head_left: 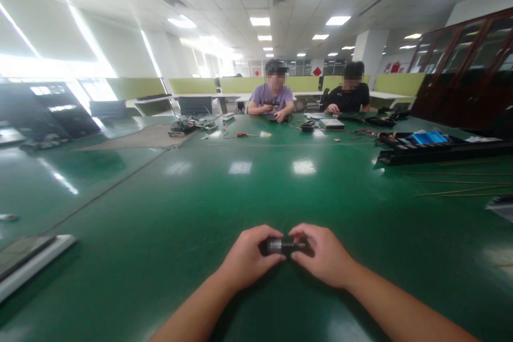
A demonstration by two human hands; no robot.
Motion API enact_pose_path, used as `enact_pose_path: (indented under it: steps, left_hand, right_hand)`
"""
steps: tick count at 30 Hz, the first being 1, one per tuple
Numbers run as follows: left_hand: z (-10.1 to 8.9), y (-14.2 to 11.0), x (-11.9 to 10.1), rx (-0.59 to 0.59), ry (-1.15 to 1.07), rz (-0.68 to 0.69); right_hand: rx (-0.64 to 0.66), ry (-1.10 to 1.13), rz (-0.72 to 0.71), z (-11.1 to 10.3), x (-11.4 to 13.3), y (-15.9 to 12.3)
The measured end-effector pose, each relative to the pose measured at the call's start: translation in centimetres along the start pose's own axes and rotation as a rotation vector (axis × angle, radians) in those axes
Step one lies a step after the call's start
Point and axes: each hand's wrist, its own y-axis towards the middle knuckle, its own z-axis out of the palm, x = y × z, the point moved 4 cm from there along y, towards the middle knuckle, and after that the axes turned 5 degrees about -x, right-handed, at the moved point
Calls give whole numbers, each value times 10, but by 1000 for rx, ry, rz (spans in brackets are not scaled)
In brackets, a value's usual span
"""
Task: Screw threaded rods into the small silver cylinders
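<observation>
Between my two hands, close above or on the green table [224, 197], lies a small black-and-silver cylinder [276, 246] with a thinner, shaft-like right end. Its exact kind cannot be made out. My left hand [249, 257] curls its thumb and fingers around the thicker left end, which is partly hidden in the palm. My right hand [326, 256] curves around the thin right end, thumb and forefinger bent on either side of it. The fingertips of both hands come close together in front of me.
A white-edged panel [44, 259] lies at left. Thin rods [460, 181] and a black tray [425, 155] with a blue packet [429, 137] are at right. Farther off lie a red-handled screwdriver [242, 134] and a white box [332, 124]. Two people sit across the table, one holding a power drill [272, 102].
</observation>
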Motion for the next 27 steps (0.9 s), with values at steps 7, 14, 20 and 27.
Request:
enact_pose_path:
  steps: [7,14,20,27]
  left_hand:
    - [1,-2,-7,4,-9,48]
    - [0,-1,-12,-27,-21,99]
    - [-1,-1,-10,-65,-30,114]
    - [2,-2,-9,-72,-68,133]
  right_hand:
    - [23,-19,-39,-1,3,-3]
    - [38,-24,-59,-2,6,-4]
    - [29,-30,-55,-4,11,-4]
    - [13,-20,-50,-4,13,-4]
